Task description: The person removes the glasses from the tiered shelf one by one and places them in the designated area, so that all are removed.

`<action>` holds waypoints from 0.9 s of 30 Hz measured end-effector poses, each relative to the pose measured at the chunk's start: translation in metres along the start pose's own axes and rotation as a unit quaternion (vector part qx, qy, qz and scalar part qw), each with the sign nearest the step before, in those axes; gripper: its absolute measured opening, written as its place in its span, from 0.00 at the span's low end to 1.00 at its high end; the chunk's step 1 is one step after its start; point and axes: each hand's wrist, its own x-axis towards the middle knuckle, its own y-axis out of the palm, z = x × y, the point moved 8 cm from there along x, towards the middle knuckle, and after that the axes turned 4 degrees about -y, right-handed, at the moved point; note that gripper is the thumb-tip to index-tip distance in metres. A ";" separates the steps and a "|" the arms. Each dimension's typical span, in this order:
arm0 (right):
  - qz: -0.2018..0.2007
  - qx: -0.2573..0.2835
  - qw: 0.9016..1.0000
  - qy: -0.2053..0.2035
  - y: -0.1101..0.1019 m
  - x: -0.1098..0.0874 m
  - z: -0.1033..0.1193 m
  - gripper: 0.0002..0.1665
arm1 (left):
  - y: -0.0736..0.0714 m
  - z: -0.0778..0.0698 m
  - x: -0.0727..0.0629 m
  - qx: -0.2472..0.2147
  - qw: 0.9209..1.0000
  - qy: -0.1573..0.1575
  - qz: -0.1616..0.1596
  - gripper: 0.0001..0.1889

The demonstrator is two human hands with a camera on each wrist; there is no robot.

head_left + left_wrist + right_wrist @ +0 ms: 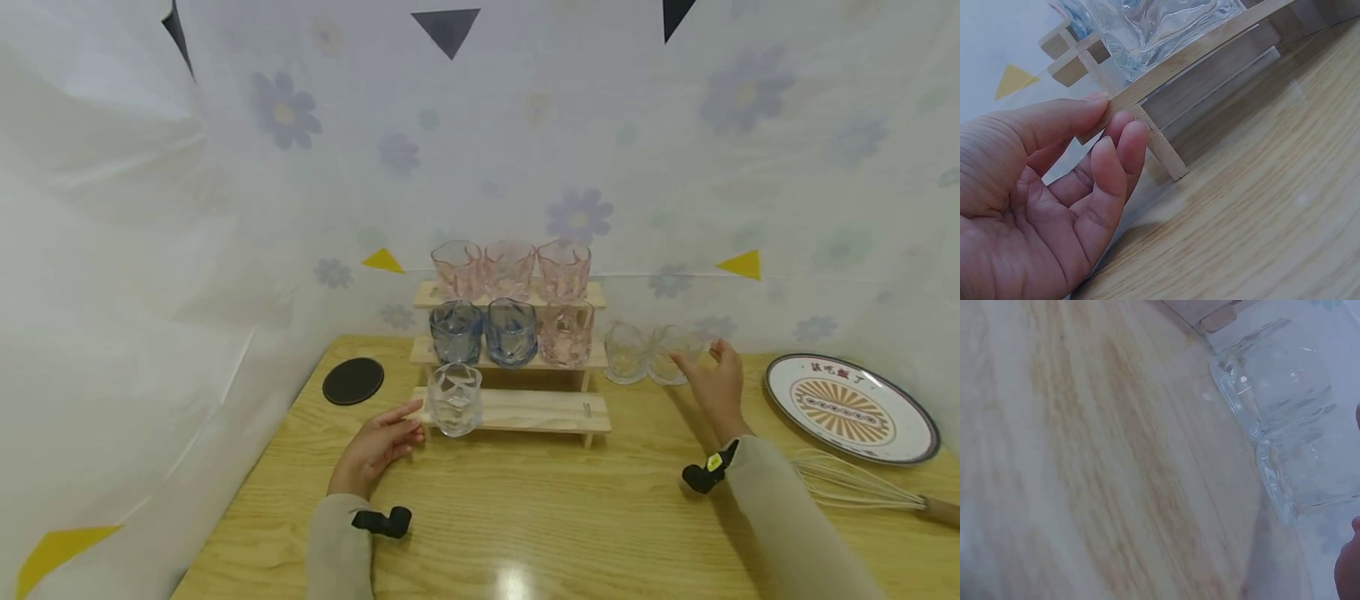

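My left hand (378, 442) pinches the left end of the lowest board of a three-step wooden rack (536, 408); in the left wrist view the thumb lies on top and fingertips beneath. Just beside it, a clear glass (454, 400) stands on that board. Two more clear tumblers, an inner glass (627, 354) and an outer glass (670, 358), stand side by side on the table right of the rack. My right hand (718, 387) is at the outer one, thumb and fingers spread around its right side. The right wrist view shows only fingertips at its edge, so contact is unclear.
Pink glasses (510, 271) line the top step. The middle step holds two blue glasses (512, 333) and a pink glass (567, 333). A black coaster (353, 381) lies left; a patterned plate (855, 408) and a whisk (862, 487) lie right. A curtain (487, 125) hangs behind.
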 end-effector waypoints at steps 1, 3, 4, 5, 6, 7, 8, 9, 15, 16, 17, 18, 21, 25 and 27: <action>-0.002 0.003 1.000 -0.005 -0.002 -0.001 0.001 0.53 | 0.000 0.000 0.000 -0.001 1.000 0.000 0.001 0.28; -0.001 0.009 1.000 -0.015 -0.005 -0.004 0.003 0.53 | -0.001 0.000 0.000 -0.002 1.000 0.001 0.002 0.28; 0.001 0.009 1.000 -0.021 -0.006 -0.005 0.005 0.53 | -0.001 0.000 0.000 -0.004 1.000 0.001 0.001 0.28; 0.004 0.009 1.000 -0.027 -0.007 -0.006 0.006 0.53 | -0.001 0.000 0.000 -0.005 1.000 0.001 0.000 0.28; 0.008 0.008 0.999 -0.035 -0.007 -0.008 0.007 0.53 | -0.001 0.000 0.000 -0.007 1.000 0.001 -0.001 0.28; 0.011 0.007 0.999 -0.042 -0.008 -0.010 0.009 0.52 | -0.001 0.000 0.000 -0.008 1.000 0.001 -0.003 0.28; 0.013 0.006 0.999 -0.051 -0.008 -0.013 0.011 0.52 | -0.001 0.000 -0.001 -0.009 1.000 0.000 -0.004 0.28; 0.014 0.004 0.998 -0.060 -0.009 -0.015 0.013 0.51 | -0.001 0.000 -0.001 -0.009 1.000 -0.002 -0.007 0.28; 0.005 0.008 0.995 -0.095 -0.012 -0.030 0.029 0.45 | -0.002 0.000 -0.002 -0.002 1.000 -0.008 -0.019 0.29; 0.003 0.011 0.995 -0.098 -0.012 -0.033 0.032 0.44 | -0.002 0.000 -0.003 0.000 1.000 -0.007 -0.018 0.29; 0.002 0.014 0.995 -0.104 -0.012 -0.037 0.036 0.42 | -0.001 0.000 -0.003 0.001 1.000 -0.008 -0.018 0.29; 0.000 0.016 0.994 -0.108 -0.012 -0.040 0.040 0.41 | -0.001 -0.001 -0.003 0.002 1.000 -0.008 -0.018 0.29; 0.003 0.030 0.991 -0.128 -0.010 -0.053 0.057 0.37 | 0.000 -0.001 -0.003 0.003 1.000 -0.008 -0.017 0.29; 0.018 0.062 0.984 -0.168 -0.006 -0.076 0.095 0.34 | 0.000 -0.001 -0.002 0.002 1.000 -0.007 -0.014 0.29; 0.028 0.074 0.979 -0.190 -0.003 -0.089 0.114 0.33 | 0.000 -0.001 -0.002 0.003 1.000 -0.006 -0.013 0.29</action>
